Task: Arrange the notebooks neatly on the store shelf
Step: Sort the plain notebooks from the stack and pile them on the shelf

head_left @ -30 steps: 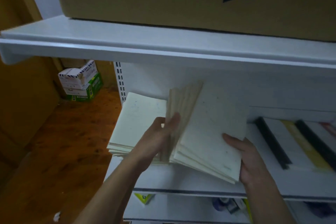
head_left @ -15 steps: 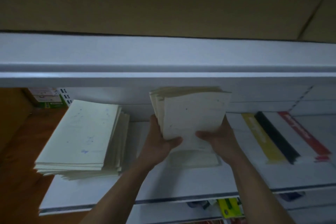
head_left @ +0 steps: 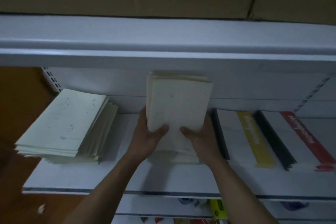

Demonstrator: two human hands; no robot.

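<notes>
Left hand (head_left: pixel 147 136) and right hand (head_left: pixel 201 136), fingers gripping upright notebook bundle (head_left: pixel 179 102), on white shelf (head_left: pixel 127 178)

Once-fanned notebook stack (head_left: pixel 179 103) now square, upright (between left grip (head_left: pixel 147 138) and right grip (head_left: pixel 201 138))

No wording is legible. White lettering on a yellow strip (head_left: pixel 254 138) and a red strip (head_left: pixel 305 136) at the right is blurred. A faint blue scribble (head_left: pixel 62 137) marks the left notebook stack (head_left: pixel 63 114).
</notes>
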